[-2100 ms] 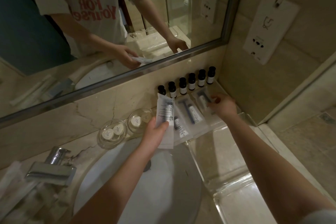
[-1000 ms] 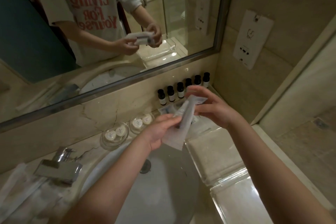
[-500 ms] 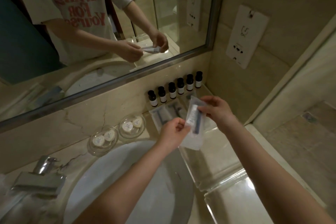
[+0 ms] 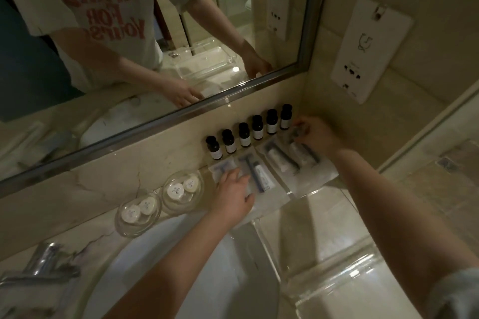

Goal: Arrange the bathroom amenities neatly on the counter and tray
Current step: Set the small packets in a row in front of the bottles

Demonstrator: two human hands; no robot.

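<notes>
Lining up the sealed packets [image 4: 281, 159] just near of the bottle row [image 4: 258, 128], pressing the left packet [image 4: 220, 169] flat with spread fingers of the left hand [image 4: 233, 195], seemingly pinching the far-right packet [image 4: 307, 154] in curled fingers of the right hand [image 4: 315, 134], next probably squaring edges.

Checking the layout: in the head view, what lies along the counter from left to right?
Faucet → first glass soap dish → second glass soap dish → left hand → right hand pinching a packet.
</notes>
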